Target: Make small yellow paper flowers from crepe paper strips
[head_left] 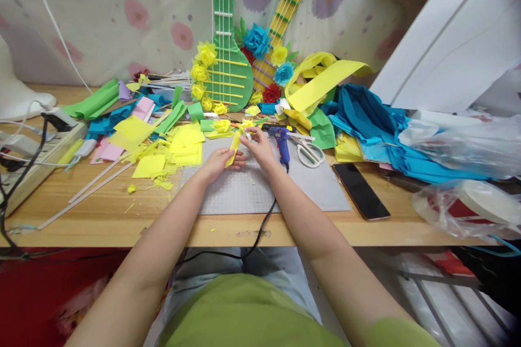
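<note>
A small folded strip of yellow crepe paper (233,150) is pinched in my left hand (220,165), above the grey cutting mat (240,195). My right hand (259,146) has its thumb and fingers closed at the strip's upper end, where a bit of yellow paper shows at the fingertips. Just beyond the hands lies a yellow paper flower (222,126). To the right of my right hand a blue glue gun (280,143) rests on the mat, with white-handled scissors (310,154) beside it. Cut yellow paper squares (185,143) are piled to the left.
Two paper guitars, one green (230,78) and one yellow (280,16), lean against the wall curtain. A phone (361,190) lies right of the mat, near blue crepe paper (374,119). At the left stands a power strip (40,157). The glue gun's black cord (266,219) crosses the table edge.
</note>
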`<state>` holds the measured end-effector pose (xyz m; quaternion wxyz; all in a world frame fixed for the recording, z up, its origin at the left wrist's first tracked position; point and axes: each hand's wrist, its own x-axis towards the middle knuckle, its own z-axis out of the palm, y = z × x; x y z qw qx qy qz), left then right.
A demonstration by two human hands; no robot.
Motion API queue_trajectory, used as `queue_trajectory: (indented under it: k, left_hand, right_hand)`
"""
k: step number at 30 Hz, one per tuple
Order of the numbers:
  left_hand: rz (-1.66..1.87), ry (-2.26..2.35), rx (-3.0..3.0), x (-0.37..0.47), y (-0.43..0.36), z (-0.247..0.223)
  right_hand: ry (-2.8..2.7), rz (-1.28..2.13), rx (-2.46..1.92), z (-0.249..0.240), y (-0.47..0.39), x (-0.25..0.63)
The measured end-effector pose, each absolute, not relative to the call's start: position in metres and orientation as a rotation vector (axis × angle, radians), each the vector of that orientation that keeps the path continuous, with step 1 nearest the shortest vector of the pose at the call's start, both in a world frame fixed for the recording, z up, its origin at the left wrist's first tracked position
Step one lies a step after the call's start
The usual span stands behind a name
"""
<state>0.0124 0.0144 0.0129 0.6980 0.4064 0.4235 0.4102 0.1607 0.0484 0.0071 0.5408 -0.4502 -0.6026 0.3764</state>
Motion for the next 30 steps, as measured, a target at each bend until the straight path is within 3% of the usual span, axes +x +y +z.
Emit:
queue_trajectory:
  k: [7, 14, 30]
  left_hand:
    - [1.063, 0.966, 0.915, 0.011, 0.015, 0.01]
    - [1.083, 0.906, 0.966, 0.01, 0.017, 0.005]
    - [1.02, 0.91, 1.056, 0.011, 0.021, -0.006]
  right_hand:
    - [-1.56, 1.022, -0.988, 0.017, 0.042, 0.17]
    - [-1.846, 0.932, -0.979, 0.015, 0.043, 0.166]
    - [-1.874, 0.994, -1.033, 0.012, 0.045, 0.166]
